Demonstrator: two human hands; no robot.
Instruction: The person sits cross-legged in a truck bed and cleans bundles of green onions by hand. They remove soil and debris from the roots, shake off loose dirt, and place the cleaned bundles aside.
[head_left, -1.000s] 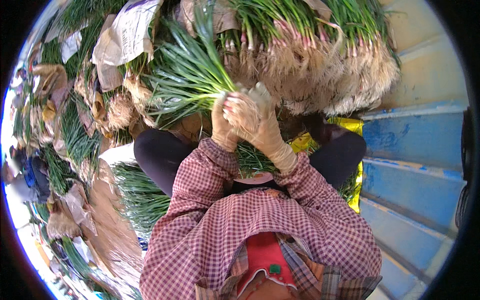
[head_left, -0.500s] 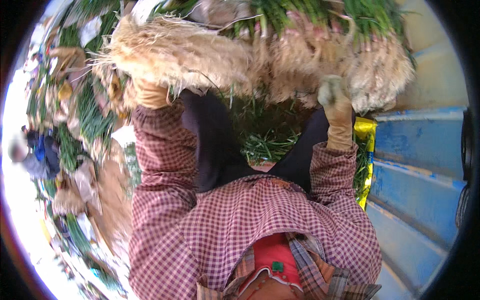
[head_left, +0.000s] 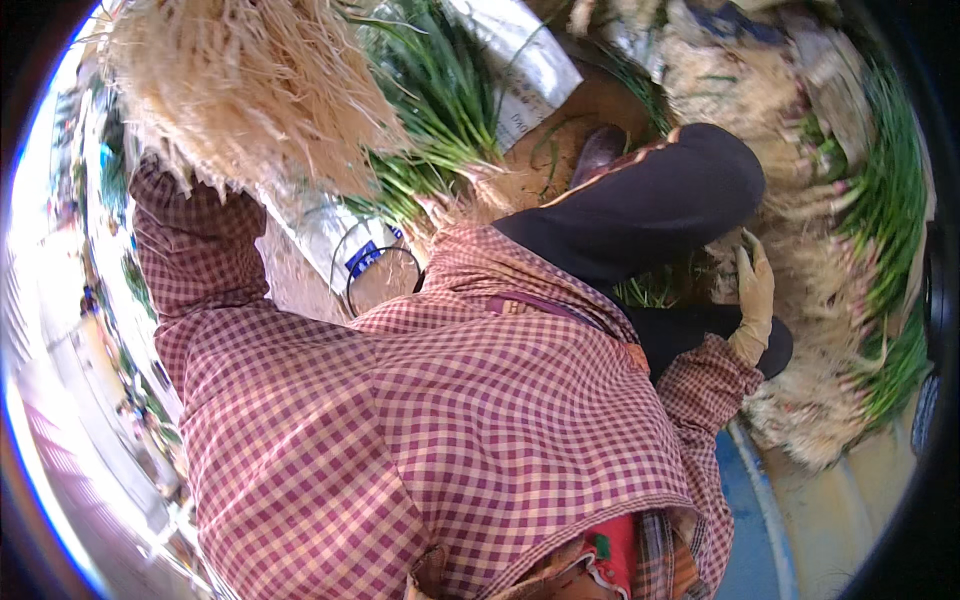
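A big bundle of spring onions [head_left: 250, 90] with a thick mass of pale roots is lifted at the upper left. My left arm [head_left: 205, 240], in a checked sleeve, reaches up beneath it. The roots hide my left hand, but the bundle travels with that arm, so it appears gripped there. My right hand [head_left: 754, 290], in a pale glove, is open with fingers stretched and nothing held. It lies over my right knee, close to the roots of a row of spring onion bundles [head_left: 815, 290] at the right.
More spring onions [head_left: 445, 130] lie left of my raised leg [head_left: 650, 205], beside a white printed sack [head_left: 520, 70]. A thin dark loop [head_left: 418, 268] rests near my waist. A blue ridged panel [head_left: 745, 510] stands at the lower right.
My body has turned left. The bundle has swung away from the row with my left arm. My right hand has changed from closed to open fingers, and one leg now shows stretched across.
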